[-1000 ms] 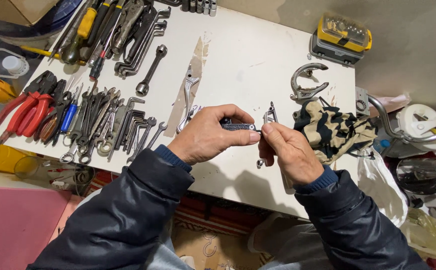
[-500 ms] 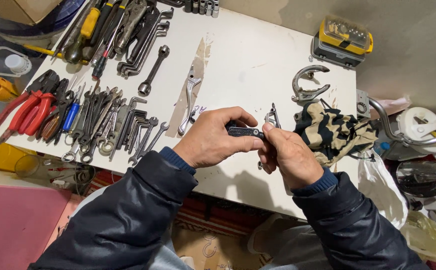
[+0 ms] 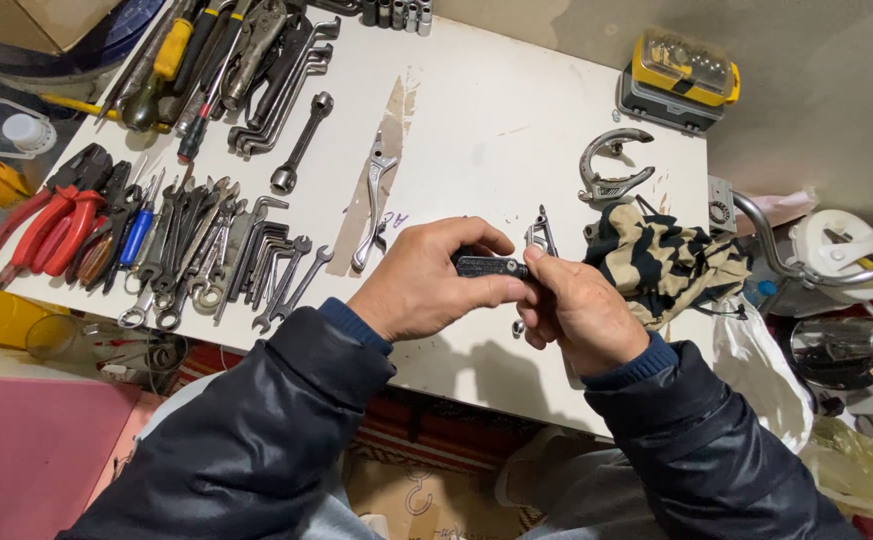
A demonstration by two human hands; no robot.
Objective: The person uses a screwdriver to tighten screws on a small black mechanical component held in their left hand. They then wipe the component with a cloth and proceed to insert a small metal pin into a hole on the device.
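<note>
Centre of frame: both hands hold a small folding multi-tool (image 3: 492, 266) just above the white table (image 3: 497, 120). Left hand (image 3: 427, 285) is clenched round the tool's dark handle, thumb and fingers wrapped over it. Right hand (image 3: 577, 310) pinches the metal end, fingers closed on it; a bright steel part (image 3: 540, 235) sticks up between the two hands, and a small metal bit shows below the right hand's fingers. Both forearms in dark jacket sleeves w/ blue cuffs, coming in from the bottom of frame.

Just right of the hands: a crumpled camo-pattern cloth (image 3: 667, 265) on the table edge. Above it, a curved metal hook-shaped tool (image 3: 609, 170). Upper right: yellow-and-grey bit case (image 3: 679, 75) near the table corner.

Centre, just left of the hands: shiny pliers-type tool (image 3: 375, 200) lying on a brownish patch of the tabletop. Left of that, a row of spanners (image 3: 227, 255) fanned out; a single combination wrench (image 3: 302, 142) above them. Far left: red-handled pliers (image 3: 47, 220) and a blue-handled tool (image 3: 139, 235). Upper left: a pile of screwdrivers, locking pliers, more wrenches (image 3: 227, 60). Far right, off the table: a chrome handlebar (image 3: 787, 260).
</note>
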